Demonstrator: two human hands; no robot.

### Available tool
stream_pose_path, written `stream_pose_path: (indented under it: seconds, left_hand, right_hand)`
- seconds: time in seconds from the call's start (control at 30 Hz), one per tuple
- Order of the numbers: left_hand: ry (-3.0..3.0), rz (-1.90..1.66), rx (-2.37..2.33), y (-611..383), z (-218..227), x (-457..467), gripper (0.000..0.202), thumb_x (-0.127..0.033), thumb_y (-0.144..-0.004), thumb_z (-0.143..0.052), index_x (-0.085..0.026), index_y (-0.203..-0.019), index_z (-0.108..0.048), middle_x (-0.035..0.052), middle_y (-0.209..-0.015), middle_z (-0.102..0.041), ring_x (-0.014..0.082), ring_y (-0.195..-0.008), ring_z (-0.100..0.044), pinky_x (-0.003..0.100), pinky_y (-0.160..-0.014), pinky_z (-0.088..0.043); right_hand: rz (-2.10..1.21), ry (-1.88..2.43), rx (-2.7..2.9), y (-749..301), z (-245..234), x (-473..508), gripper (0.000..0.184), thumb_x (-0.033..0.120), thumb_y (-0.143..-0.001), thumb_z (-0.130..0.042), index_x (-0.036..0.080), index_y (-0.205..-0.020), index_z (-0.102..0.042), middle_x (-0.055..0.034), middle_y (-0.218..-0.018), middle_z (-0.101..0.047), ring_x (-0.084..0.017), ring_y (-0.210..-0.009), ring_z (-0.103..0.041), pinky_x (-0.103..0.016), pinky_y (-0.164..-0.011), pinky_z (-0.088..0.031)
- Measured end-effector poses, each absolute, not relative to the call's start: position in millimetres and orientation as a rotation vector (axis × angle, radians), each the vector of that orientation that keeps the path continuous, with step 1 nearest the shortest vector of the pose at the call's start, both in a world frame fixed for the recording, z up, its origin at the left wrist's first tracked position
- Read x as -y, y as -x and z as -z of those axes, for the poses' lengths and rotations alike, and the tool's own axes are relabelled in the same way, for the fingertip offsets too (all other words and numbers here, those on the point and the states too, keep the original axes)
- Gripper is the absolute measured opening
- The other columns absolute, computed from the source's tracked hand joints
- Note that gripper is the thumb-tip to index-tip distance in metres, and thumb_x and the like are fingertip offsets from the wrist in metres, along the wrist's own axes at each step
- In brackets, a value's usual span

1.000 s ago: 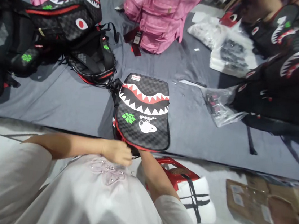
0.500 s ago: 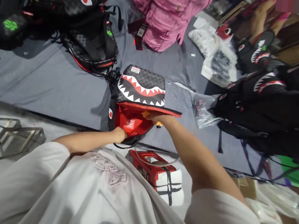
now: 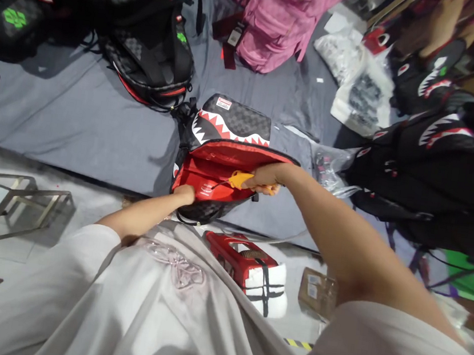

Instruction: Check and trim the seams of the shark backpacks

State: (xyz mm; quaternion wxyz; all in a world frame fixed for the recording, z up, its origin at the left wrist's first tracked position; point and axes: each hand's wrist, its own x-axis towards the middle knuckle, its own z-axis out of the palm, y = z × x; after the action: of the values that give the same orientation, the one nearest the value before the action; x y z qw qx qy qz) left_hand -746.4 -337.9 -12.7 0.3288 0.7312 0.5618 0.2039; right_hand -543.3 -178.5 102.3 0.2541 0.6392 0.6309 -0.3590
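Note:
A black checkered backpack (image 3: pixel 244 115) with a red-and-white shark-mouth print lies on the grey-covered table, its red-lined mouth gaping towards me. At its near left edge, my left hand (image 3: pixel 185 193) is closed on the rim of the opening, fingertips hidden inside. My right hand (image 3: pixel 265 176) is wrapped around an orange-handled tool (image 3: pixel 240 179) with a thin, dark, pointed tip. That tip points left into the red lining; the exact kind of tool is unclear. Above my right hand, the raised flap (image 3: pixel 240 150) rests near my wrist.
Black backpacks (image 3: pixel 147 63) stand at the left and more black bags (image 3: pixel 429 161) are piled at the right. A pink backpack (image 3: pixel 277 27) sits behind. Clear plastic bags (image 3: pixel 362 95) lie at the right. Below the table edge are a red-and-white object (image 3: pixel 247 265) and a metal-framed stool (image 3: pixel 12 207).
My right hand has moved right and slightly up, bringing the orange tool into plain view. The backpack's flap is lifted higher, showing more red lining. The camera view has shifted slightly.

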Motion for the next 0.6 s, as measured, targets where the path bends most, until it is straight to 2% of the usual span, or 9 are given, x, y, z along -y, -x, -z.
stream_pose_path:
  seconds: [0.1,0.2,0.27,0.3,0.33,0.4,0.47,0.53,0.6]
  left_hand:
    - [-1.763,-0.335,-1.373,748,8,346,0.036,-0.039,-0.094,-0.063,-0.017,-0.123,-0.06,0.0078,-0.122,-0.062,0.0225,-0.107,-0.064,0.04,-0.089,-0.057]
    - [-1.692,-0.229,-1.272,762,-3,357,0.029,-0.04,-0.094,-0.063,-0.017,-0.111,-0.065,0.0059,-0.108,-0.068,0.0166,-0.092,-0.066,0.035,-0.082,-0.058]
    - [-1.658,-0.245,-1.275,788,-11,364,0.03,-0.046,-0.094,-0.061,-0.019,-0.104,-0.067,0.0048,-0.101,-0.07,0.0159,-0.09,-0.068,0.032,-0.084,-0.057]
    - [-1.633,-0.277,-1.319,806,-13,365,0.035,-0.05,-0.096,-0.054,-0.02,-0.104,-0.068,0.0058,-0.104,-0.071,0.0173,-0.095,-0.068,0.032,-0.088,-0.056]
    - [-1.595,-0.315,-1.398,825,-14,364,0.044,-0.053,-0.101,-0.038,-0.021,-0.111,-0.066,0.0085,-0.11,-0.07,0.0199,-0.104,-0.067,0.035,-0.092,-0.055]
    - [-1.487,-0.374,-1.542,858,-11,354,0.066,-0.055,-0.102,-0.005,-0.021,-0.139,-0.048,0.0157,-0.127,-0.064,0.0249,-0.116,-0.064,0.04,-0.089,-0.056]
    - [-1.387,-0.408,-1.604,870,-4,338,0.07,-0.053,-0.099,0.008,-0.022,-0.156,-0.018,0.0221,-0.139,-0.056,0.028,-0.119,-0.064,0.042,-0.08,-0.058]
    - [-1.35,-0.434,-1.581,857,6,323,0.065,-0.054,-0.102,-0.009,-0.024,-0.159,-0.001,0.0223,-0.145,-0.052,0.0268,-0.119,-0.064,0.04,-0.081,-0.058]
    - [-1.388,-0.469,-1.528,824,15,309,0.074,-0.045,-0.1,-0.038,-0.025,-0.159,0.001,0.0174,-0.15,-0.049,0.0232,-0.126,-0.059,0.037,-0.094,-0.055]
  right_hand:
    - [1.084,-1.569,-1.513,540,-116,188,0.046,0.05,-0.072,-0.082,0.017,-0.057,-0.054,0.0056,-0.047,-0.048,-0.008,-0.04,-0.046,-0.025,-0.049,-0.041]
    - [1.136,-1.592,-1.407,538,-133,207,0.038,0.037,-0.07,-0.085,0.015,-0.057,-0.057,0.0042,-0.044,-0.05,-0.01,-0.037,-0.048,-0.025,-0.046,-0.041]
    - [1.193,-1.674,-1.379,533,-143,229,0.034,0.033,-0.072,-0.083,0.015,-0.058,-0.058,0.0023,-0.044,-0.052,-0.011,-0.037,-0.05,-0.025,-0.045,-0.043]
    - [1.238,-1.718,-1.375,528,-147,244,0.031,0.033,-0.073,-0.081,0.015,-0.06,-0.059,0.0011,-0.045,-0.055,-0.012,-0.039,-0.052,-0.025,-0.046,-0.044]
    - [1.293,-1.751,-1.369,521,-150,262,0.028,0.034,-0.075,-0.079,0.016,-0.064,-0.061,-0.0004,-0.048,-0.059,-0.014,-0.041,-0.055,-0.025,-0.046,-0.045]
    - [1.447,-1.787,-1.344,503,-149,304,0.024,0.039,-0.076,-0.076,0.018,-0.076,-0.065,-0.0024,-0.057,-0.066,-0.017,-0.05,-0.063,-0.025,-0.049,-0.048]
    - [1.762,-1.771,-1.239,483,-142,354,0.031,0.048,-0.073,-0.074,0.019,-0.079,-0.063,-0.0052,-0.064,-0.071,-0.02,-0.058,-0.067,-0.026,-0.05,-0.049]
    - [1.928,-1.951,-1.19,463,-132,404,0.039,0.059,-0.071,-0.068,0.021,-0.08,-0.061,-0.0068,-0.068,-0.072,-0.023,-0.065,-0.07,-0.028,-0.05,-0.05]
    - [1.817,-2.181,-1.209,444,-121,446,0.04,0.065,-0.076,-0.056,0.025,-0.081,-0.061,-0.0073,-0.07,-0.072,-0.027,-0.069,-0.071,-0.033,-0.052,-0.052]
